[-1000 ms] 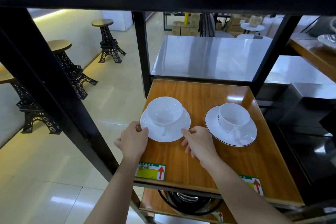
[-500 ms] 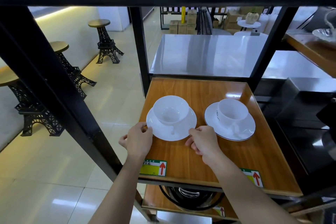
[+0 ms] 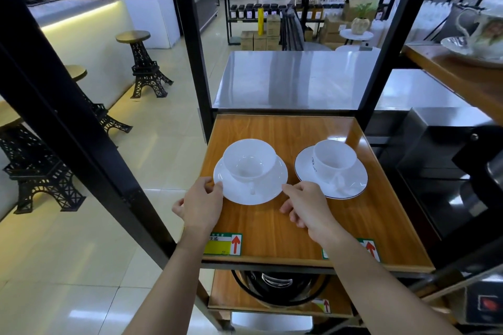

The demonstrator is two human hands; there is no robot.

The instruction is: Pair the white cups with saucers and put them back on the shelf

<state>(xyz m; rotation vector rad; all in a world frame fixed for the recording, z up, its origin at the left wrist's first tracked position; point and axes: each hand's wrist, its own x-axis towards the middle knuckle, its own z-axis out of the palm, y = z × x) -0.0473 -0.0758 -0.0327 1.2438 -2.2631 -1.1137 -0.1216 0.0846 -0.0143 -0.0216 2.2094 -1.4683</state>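
Observation:
Two white cups on saucers stand on the wooden shelf (image 3: 285, 228). The left cup (image 3: 249, 158) sits in a plain white saucer (image 3: 261, 193), handle toward me. My left hand (image 3: 201, 207) pinches that saucer's left rim. My right hand (image 3: 307, 207) has its fingertips at the saucer's right rim. To the right, a second cup (image 3: 333, 160) rests on a saucer with a thin dark edge (image 3: 351, 190); nothing touches it.
Black frame posts (image 3: 198, 62) flank the shelf, and a thick diagonal bar (image 3: 70, 106) runs at left. A black pot (image 3: 277, 285) sits on the shelf below. A flowered teapot on a dish (image 3: 481, 35) stands on the upper right shelf. Tower-shaped stools (image 3: 144, 62) stand on the floor.
Both hands have slid the left cup and saucer a little farther back on the shelf, and the view has shifted with them. The right cup and saucer have stayed put.

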